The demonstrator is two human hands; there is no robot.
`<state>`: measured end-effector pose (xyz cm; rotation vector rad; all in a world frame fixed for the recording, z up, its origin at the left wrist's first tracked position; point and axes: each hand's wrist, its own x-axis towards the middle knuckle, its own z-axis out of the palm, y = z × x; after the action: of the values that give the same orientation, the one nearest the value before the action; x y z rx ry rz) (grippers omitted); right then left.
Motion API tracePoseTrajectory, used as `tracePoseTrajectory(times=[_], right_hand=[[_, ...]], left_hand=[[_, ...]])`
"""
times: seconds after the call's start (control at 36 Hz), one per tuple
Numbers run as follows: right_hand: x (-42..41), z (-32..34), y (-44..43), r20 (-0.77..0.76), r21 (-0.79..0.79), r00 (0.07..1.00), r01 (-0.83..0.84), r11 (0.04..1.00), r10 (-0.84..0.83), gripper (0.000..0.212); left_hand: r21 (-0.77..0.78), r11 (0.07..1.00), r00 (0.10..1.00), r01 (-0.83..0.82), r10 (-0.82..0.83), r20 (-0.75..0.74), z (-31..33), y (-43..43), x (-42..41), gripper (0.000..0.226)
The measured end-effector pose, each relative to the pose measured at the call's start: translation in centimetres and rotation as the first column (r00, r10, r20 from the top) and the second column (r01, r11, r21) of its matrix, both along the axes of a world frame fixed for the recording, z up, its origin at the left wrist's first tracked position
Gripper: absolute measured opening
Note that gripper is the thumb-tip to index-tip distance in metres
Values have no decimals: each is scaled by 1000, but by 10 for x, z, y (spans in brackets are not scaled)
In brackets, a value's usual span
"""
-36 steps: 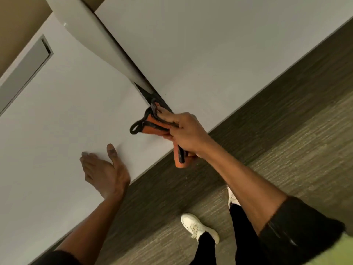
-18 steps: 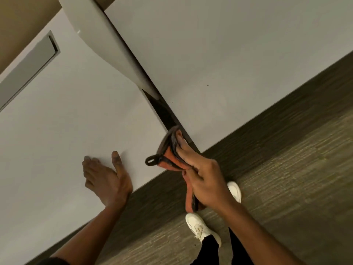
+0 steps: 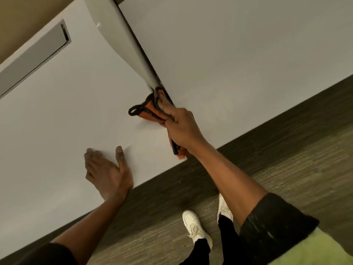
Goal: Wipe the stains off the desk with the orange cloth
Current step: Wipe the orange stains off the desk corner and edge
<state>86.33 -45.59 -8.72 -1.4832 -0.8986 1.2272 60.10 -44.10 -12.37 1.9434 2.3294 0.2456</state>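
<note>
My right hand (image 3: 182, 129) grips the orange cloth (image 3: 150, 111), which has black edging and a black loop at its left end. The cloth is bunched and pressed against the base of the grey divider (image 3: 122, 44), at the dark gap between the two white desk tops. Part of the cloth hangs below my palm near the desk's front edge. My left hand (image 3: 108, 172) lies flat and open on the left desk top (image 3: 57, 121), fingers spread, close to the front edge. No stain shows clearly on the desk from here.
A second white desk top (image 3: 238, 64) lies right of the divider. A grey rectangular cable flap (image 3: 34, 56) sits at the far left. Dark wood-look floor (image 3: 286, 159) runs along the desk's front edge, with my white shoes (image 3: 194, 228) on it.
My right hand has pushed the cloth from beyond the desk's front edge back up along the gap to the divider's base. My left hand has stayed flat on the desk.
</note>
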Motion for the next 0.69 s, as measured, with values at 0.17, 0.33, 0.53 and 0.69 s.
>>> tracePoseTrajectory(times=[0.17,0.33,0.53,0.69], right_hand=[[-14,-1,-102,-191,-56,973,120,991,-129,64],[-21,-1,-122,-193,-98,966,157,983,-174,68],[-1,5,-21,-224,-104,969,83,991,-105,70],[2,1,31,-77,-40,997,30,999,-33,62]], left_hand=[[1,1000,1000,2,-2,-3,2,-2,2,103],[-2,1000,1000,4,-4,-1,4,-2,3,107],[-8,1000,1000,13,-13,-9,7,-3,4,109],[-7,1000,1000,11,-11,-8,8,-4,4,106]])
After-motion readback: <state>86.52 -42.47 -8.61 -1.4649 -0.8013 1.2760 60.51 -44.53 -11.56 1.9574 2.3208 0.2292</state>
